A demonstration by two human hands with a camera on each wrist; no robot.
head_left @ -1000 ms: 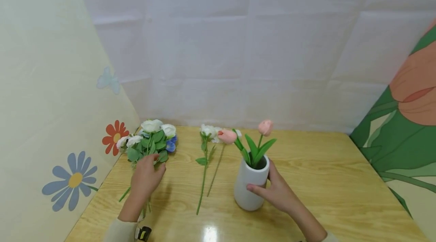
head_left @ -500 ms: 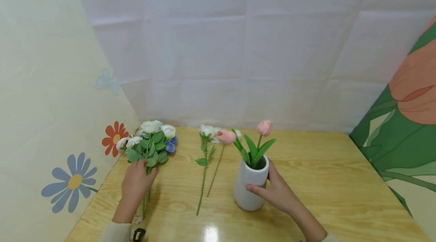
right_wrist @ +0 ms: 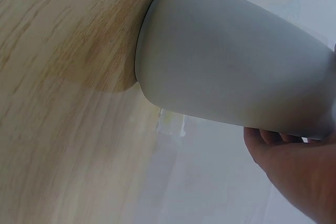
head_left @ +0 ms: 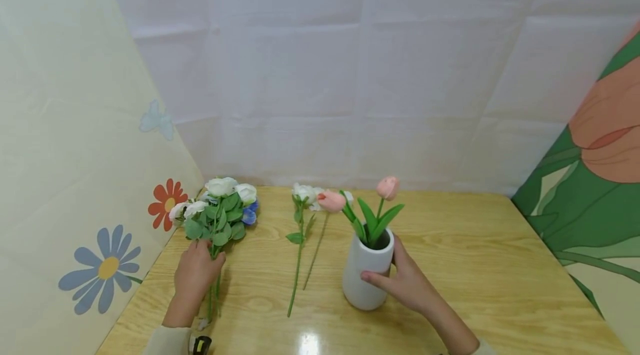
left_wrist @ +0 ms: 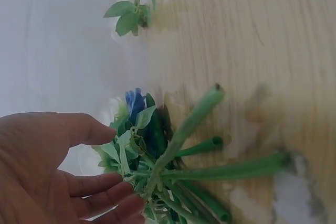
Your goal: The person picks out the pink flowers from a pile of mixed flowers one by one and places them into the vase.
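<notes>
A white vase point(head_left: 365, 277) stands on the wooden table with two pink tulips point(head_left: 388, 188) in it. My right hand point(head_left: 407, 283) grips its right side, thumb across the front; the right wrist view shows the vase point(right_wrist: 226, 61) close up with fingers behind it. At the left lies a bunch of white and blue flowers point(head_left: 220, 213), heads toward the back. My left hand point(head_left: 197, 269) is over its upper stems. In the left wrist view the thumb and fingers point(left_wrist: 97, 184) are spread apart beside the green stems point(left_wrist: 184, 129), not closed round them.
Between the bunch and the vase lie two separate stems with white flowers point(head_left: 306, 194). A white cloth point(head_left: 360, 94) hangs behind the table point(head_left: 465, 266). Panels with printed flowers stand at left point(head_left: 107, 269) and right point(head_left: 600, 177).
My left hand has moved down and left, from the leaves to the stems of the bunch. The right hand and the vase have kept their place.
</notes>
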